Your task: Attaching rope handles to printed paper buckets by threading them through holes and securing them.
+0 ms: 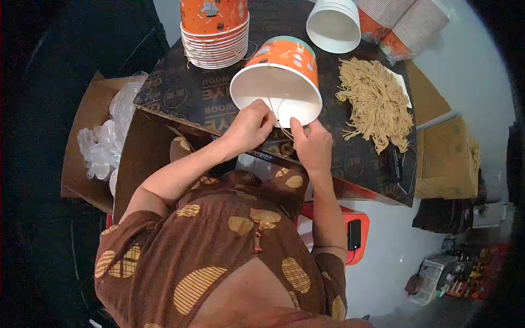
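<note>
An orange patterned paper bucket (298, 61) lies tipped on the dark tabletop, its white inside facing me. A thin tan cord (268, 87) hangs across its mouth from the far rim to the near rim. At the near rim, my left hand (252, 126) is closed, its fingertips pinching the cord. My right hand (313, 145) is closed on the cord just right of it, with the thumb up against the rim. Loose cord strands show between both hands. How the cord joins the bucket there is too small to make out.
Right of the bucket lies a heap of tan cords (377, 104), with a black slim tool (396, 164) near it. Stacked orange buckets (215, 38) stand at the back left, white-looking buckets (334, 27) at the back. Cardboard boxes (445, 158) flank the table; a phone (354, 235) rests on a red stool.
</note>
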The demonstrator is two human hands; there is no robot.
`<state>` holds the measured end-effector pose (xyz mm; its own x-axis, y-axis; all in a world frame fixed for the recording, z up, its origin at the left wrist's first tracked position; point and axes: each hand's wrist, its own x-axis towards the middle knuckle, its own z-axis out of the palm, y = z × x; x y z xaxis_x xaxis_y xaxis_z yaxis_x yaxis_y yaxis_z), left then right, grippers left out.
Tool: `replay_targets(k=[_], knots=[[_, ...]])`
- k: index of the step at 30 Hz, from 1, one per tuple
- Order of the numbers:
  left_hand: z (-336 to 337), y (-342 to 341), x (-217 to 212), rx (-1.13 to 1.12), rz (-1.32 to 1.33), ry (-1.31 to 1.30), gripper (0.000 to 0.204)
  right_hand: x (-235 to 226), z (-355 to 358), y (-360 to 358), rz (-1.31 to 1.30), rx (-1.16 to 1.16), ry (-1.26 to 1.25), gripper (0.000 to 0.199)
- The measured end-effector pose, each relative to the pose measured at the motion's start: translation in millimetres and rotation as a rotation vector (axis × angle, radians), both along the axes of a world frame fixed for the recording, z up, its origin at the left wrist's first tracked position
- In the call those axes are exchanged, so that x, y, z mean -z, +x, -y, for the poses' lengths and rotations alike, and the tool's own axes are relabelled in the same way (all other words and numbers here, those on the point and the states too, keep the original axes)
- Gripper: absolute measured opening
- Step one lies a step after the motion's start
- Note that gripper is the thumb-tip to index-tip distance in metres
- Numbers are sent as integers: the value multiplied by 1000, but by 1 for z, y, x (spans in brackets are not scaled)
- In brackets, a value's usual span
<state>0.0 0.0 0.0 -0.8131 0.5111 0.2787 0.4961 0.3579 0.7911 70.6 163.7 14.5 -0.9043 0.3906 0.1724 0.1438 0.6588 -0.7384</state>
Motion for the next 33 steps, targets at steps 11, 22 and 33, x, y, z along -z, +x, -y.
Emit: replay_targets(k=[11,22,33], knots=[[47,15,-44,100,234,-4,19,13,-4,-3,-107,-69,-114,33],[90,12,-80,6,495,709,70,-2,22,18,-375,-260,183,19],[218,1,-126,-521,-373,638,82,-25,20,23,-574,-445,20,61]])
